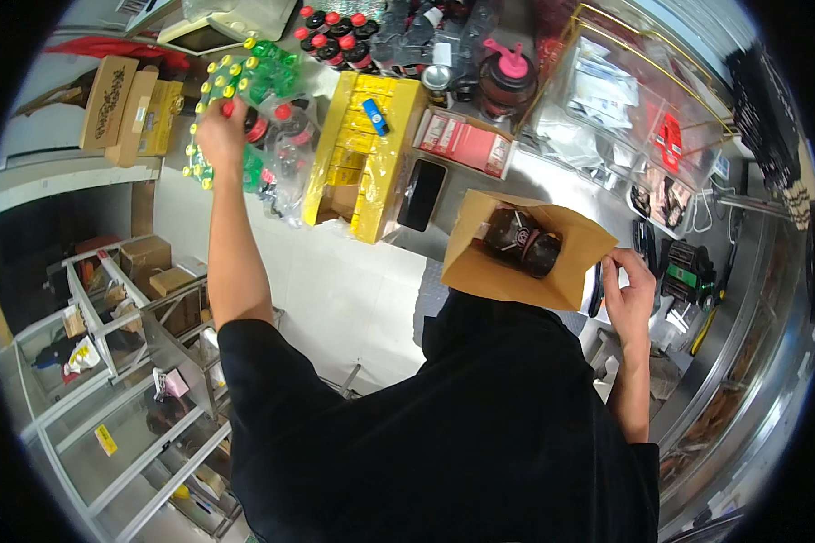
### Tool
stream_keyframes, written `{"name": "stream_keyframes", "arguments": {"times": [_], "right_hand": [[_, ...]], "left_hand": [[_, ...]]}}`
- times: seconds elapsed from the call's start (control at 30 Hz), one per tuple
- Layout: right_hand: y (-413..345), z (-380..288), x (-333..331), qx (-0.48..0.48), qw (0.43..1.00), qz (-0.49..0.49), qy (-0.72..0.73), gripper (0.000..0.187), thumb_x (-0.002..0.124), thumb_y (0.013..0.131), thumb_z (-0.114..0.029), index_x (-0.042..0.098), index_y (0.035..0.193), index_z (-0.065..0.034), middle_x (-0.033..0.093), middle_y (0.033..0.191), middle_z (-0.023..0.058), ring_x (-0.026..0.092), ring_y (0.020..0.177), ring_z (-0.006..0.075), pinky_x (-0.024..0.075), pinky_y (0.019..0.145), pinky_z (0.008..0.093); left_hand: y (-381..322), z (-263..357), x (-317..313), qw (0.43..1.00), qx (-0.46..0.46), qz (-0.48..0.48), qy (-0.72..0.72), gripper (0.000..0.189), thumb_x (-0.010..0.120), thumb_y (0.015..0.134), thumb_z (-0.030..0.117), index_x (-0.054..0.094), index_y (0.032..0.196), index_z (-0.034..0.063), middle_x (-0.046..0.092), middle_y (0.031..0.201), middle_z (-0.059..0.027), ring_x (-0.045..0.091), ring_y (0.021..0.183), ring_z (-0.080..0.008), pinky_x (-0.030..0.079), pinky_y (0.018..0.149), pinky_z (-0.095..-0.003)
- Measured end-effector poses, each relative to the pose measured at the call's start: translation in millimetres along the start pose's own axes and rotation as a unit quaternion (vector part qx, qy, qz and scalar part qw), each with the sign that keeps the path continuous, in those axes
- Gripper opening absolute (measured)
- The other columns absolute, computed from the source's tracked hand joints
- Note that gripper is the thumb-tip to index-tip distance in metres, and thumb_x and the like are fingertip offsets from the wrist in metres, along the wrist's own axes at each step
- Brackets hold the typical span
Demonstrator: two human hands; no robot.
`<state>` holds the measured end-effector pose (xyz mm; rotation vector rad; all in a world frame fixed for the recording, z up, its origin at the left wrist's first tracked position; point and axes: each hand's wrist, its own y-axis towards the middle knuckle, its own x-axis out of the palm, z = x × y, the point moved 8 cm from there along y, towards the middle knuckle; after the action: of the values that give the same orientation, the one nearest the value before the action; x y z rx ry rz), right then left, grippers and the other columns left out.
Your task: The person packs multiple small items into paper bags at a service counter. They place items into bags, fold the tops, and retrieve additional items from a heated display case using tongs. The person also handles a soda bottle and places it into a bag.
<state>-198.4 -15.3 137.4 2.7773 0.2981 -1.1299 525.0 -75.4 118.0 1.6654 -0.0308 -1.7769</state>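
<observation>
My left hand point(221, 139) reaches to the upper left, its fingers closed around the red cap of a dark cola bottle point(255, 127). Beside that bottle, more red-capped bottles lie under clear plastic wrap point(292, 146), and green bottles with yellow caps point(272, 68) crowd around. At the right, my right hand point(630, 292) pinches the rim of an open brown paper bag point(468, 265). Inside the bag sits a dark container point(519, 237) with a light printed mark; its exact kind is unclear.
A yellow carton of small boxes point(394, 176) stands mid-counter with a blue lighter-like object point(375, 117) on it. Near it are a black phone point(422, 195), a box of red-and-white packs point(463, 142) and a pink-pump jar point(508, 78). Wire racks point(652, 61) stand right; metal shelves point(109, 380) left.
</observation>
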Motion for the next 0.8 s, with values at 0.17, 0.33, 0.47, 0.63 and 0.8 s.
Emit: {"name": "stream_keyframes", "arguments": {"times": [0.17,0.33,0.47,0.63,0.8], "right_hand": [[4.5,-21.6,8.8,-0.008,1.0,-0.016,-0.02,0.005,0.069,0.096,0.001,0.07,0.1,0.0031,0.071,0.092,0.0163,0.07,0.081,0.0276,0.0547,0.076,0.0338],[5.4,-34.1,-10.9,0.014,0.999,0.038,-0.009,0.011,0.07,0.098,-0.001,0.074,0.108,0.0031,0.074,0.095,0.0148,0.071,0.085,0.025,0.0543,0.082,0.0331],[18.0,-63.9,-27.4,0.007,0.996,0.088,-0.021,0.011,0.07,0.098,-0.001,0.075,0.106,0.0017,0.075,0.095,0.0149,0.072,0.086,0.026,0.0546,0.082,0.0327],[59.0,-155.6,26.6,-0.068,0.991,-0.097,0.067,0.024,0.073,0.095,-0.007,0.073,0.118,0.0001,0.075,0.099,0.016,0.074,0.086,0.0291,0.0585,0.082,0.0387],[104.3,-256.5,157.0,-0.218,0.913,-0.343,0.041,0.038,0.068,0.095,-0.012,0.068,0.132,-0.0075,0.074,0.107,0.0198,0.073,0.099,0.0398,0.0565,0.092,0.0498]], "left_hand": [[9.1,-31.9,7.3,0.98,-0.186,-0.068,0.0,0.042,0.069,0.092,0.046,0.08,0.11,0.009,0.076,0.102,-0.0249,0.074,0.1,-0.0439,0.058,0.089,-0.0501],[35.1,-22.9,-5.2,0.98,-0.028,-0.157,-0.123,0.032,0.075,0.092,0.032,0.077,0.098,0.0011,0.074,0.08,-0.0123,0.068,0.071,-0.0227,0.055,0.072,-0.0352],[39.4,-29.2,-7.1,0.905,-0.04,-0.173,-0.386,0.006,0.071,0.095,0.011,0.073,0.094,0.0046,0.069,0.085,0.004,0.059,0.078,-0.0046,0.049,0.072,-0.0245],[3.1,-46.0,18.4,0.845,-0.084,-0.306,-0.431,0.004,0.069,0.098,0.007,0.066,0.099,0.0094,0.062,0.086,0.006,0.054,0.079,-0.003,0.044,0.072,-0.0213],[-15.3,-57.2,27.7,0.891,-0.1,-0.175,-0.406,0.011,0.072,0.097,0.013,0.067,0.104,0.0063,0.068,0.087,0.0003,0.059,0.079,-0.0104,0.049,0.074,-0.0271]]}}
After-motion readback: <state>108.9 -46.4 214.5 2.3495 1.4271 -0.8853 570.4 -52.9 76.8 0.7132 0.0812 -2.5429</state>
